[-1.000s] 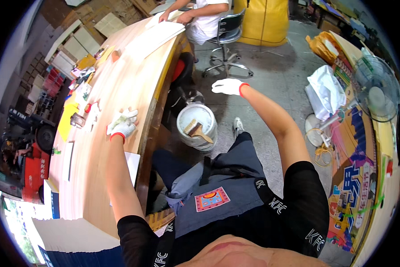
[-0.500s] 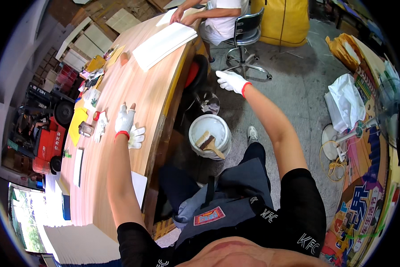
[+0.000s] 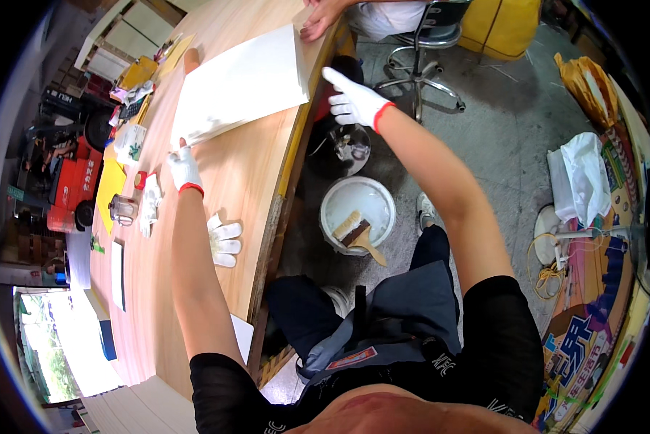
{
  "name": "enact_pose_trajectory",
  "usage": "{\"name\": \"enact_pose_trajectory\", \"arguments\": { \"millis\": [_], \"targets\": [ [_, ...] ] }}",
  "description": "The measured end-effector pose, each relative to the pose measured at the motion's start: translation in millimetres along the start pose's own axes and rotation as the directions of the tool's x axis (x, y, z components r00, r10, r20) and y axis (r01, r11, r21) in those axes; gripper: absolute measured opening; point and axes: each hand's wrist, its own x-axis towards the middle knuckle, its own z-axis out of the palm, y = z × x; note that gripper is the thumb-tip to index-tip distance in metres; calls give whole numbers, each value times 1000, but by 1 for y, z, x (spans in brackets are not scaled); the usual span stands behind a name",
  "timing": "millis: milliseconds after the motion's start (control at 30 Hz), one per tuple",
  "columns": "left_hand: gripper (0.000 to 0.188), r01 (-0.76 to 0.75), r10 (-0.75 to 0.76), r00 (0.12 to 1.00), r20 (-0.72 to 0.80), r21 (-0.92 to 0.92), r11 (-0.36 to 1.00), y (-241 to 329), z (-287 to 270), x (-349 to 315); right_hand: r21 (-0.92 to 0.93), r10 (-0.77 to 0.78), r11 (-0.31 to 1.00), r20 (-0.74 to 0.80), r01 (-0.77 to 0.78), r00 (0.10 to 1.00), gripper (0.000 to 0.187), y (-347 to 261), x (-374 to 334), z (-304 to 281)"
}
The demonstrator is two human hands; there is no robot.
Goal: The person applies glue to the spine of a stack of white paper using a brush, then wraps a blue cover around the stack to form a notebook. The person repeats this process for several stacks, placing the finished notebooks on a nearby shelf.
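Note:
A stack of large white sheets (image 3: 242, 87) lies on the wooden table ahead of me. My left hand (image 3: 185, 168), in a white glove with bare fingertips and a red cuff, is at the near left corner of the stack. Its fingers reach out; whether they touch the sheets I cannot tell. My right hand (image 3: 355, 101), gloved in white with a red cuff, hovers just past the table edge, right of the stack. Its fingers are extended and hold nothing. Another person's hand (image 3: 323, 18) rests near the stack's far right corner.
A white bucket (image 3: 327, 239) with a wide brush (image 3: 361, 235) across it stands on the floor beside the table. A spare glove (image 3: 224, 242), a glass jar (image 3: 123, 210) and yellow paper (image 3: 111, 189) lie on the tabletop (image 3: 169, 311). A swivel chair (image 3: 420, 65) stands beyond.
My left hand has moved forward from beside the spare glove to the sheets' corner. The right hand has come nearer the stack. The stack appears closer, and my view has shifted forward.

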Motion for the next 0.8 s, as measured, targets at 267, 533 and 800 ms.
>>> {"name": "enact_pose_trajectory", "arguments": {
  "millis": [267,533,800],
  "targets": [
    [87,190,-204,968,-148,-99,977,50,-25,8,-161,-20,987,-71,8,997,99,5,41,65],
    [70,-170,266,948,-177,429,887,69,-14,19,28,-91,995,-214,99,973,57,13,44,74],
    [58,-604,478,758,445,199,772,169,-18,6,66,-2,998,-167,13,986,78,88,-24,126]
  ]
}}
